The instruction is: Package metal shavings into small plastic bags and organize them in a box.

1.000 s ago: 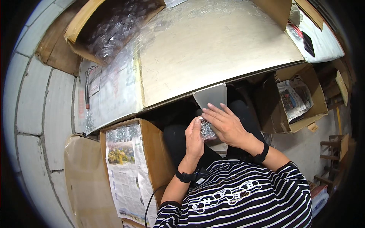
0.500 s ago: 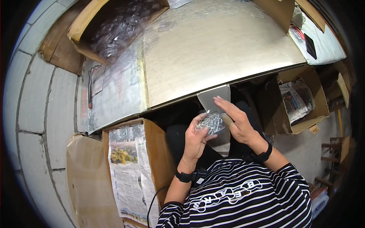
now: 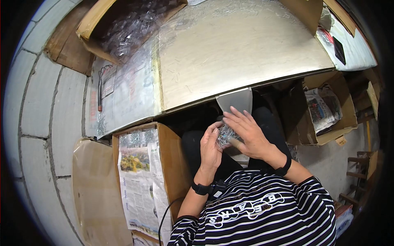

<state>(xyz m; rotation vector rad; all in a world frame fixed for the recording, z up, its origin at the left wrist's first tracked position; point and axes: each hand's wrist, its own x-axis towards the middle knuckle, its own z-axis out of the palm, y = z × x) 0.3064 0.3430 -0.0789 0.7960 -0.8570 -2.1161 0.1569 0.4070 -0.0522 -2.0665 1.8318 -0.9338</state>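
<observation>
Over my lap, my left hand is closed round the side of a small clear plastic box or pack filled with shiny, thin bent-wire pieces. Their exact kind is too small to tell. My right hand lies across the top and right side of the pack, fingers stretched out and slightly apart, the thumb near its lower edge. Part of the pack is hidden under those fingers. Just beyond the hands, a grey chute-like panel slopes down from the table's front edge.
The pale table has scattered wire pieces on it. A cardboard box of clear plastic cases lies at the back left. A newspaper-covered carton stands by my left arm, and an open carton with newspaper at the right.
My right hand has come down and left, its fingers now over the pack's top. My left hand has turned slightly upright round the pack. The view has shifted slightly.
</observation>
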